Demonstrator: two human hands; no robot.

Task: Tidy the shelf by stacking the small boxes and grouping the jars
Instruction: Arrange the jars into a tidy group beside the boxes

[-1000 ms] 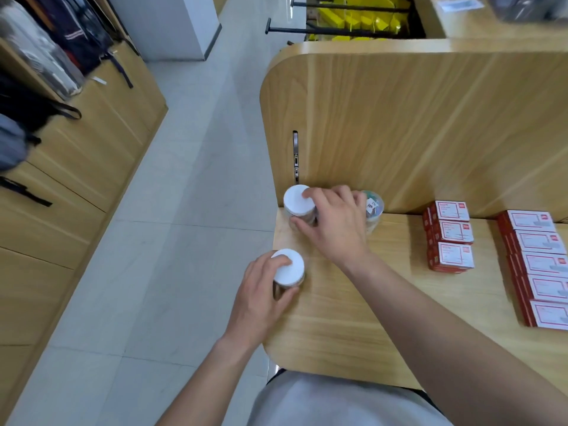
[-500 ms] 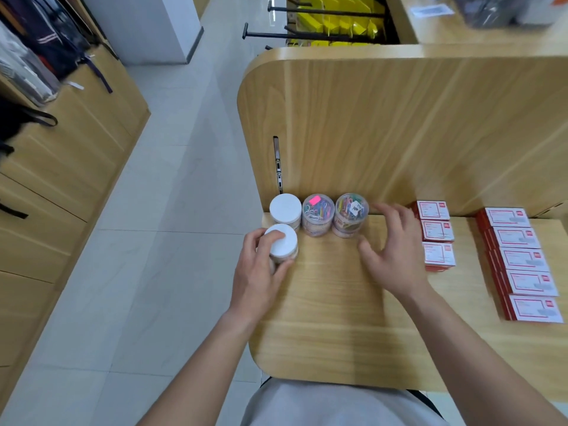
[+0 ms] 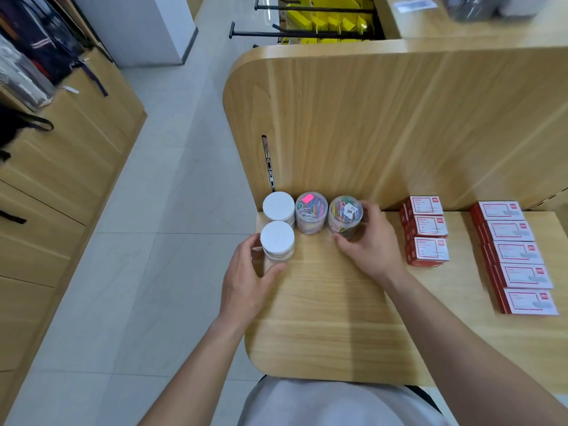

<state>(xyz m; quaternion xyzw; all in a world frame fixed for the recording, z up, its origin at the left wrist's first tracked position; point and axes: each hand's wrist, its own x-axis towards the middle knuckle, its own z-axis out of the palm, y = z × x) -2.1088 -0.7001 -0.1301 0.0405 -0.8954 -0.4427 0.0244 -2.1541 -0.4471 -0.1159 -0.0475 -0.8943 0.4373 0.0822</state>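
Observation:
Several small jars stand grouped at the shelf's back left corner. A white-lidded jar [image 3: 278, 206] is at the back, a clear jar of coloured clips with a pink tag [image 3: 311, 211] beside it. My left hand [image 3: 247, 282] grips a second white-lidded jar [image 3: 277, 240] in front. My right hand [image 3: 373, 244] grips the right-hand clear clip jar [image 3: 345, 217]. Red-and-white small boxes lie in two groups: a short stacked row [image 3: 427, 230] and a longer row [image 3: 518, 261] at the right.
The wooden shelf [image 3: 332, 318] has a tall wooden back panel [image 3: 384, 127] and a rounded left edge over a tiled aisle. Wooden cabinets with hanging bags [image 3: 46, 56] line the left. Yellow items sit on a rack behind the panel.
My right hand has moved back left from near the boxes and taken hold of the right clip jar. My left hand keeps its grip on the front white-lidded jar, now close to the back one.

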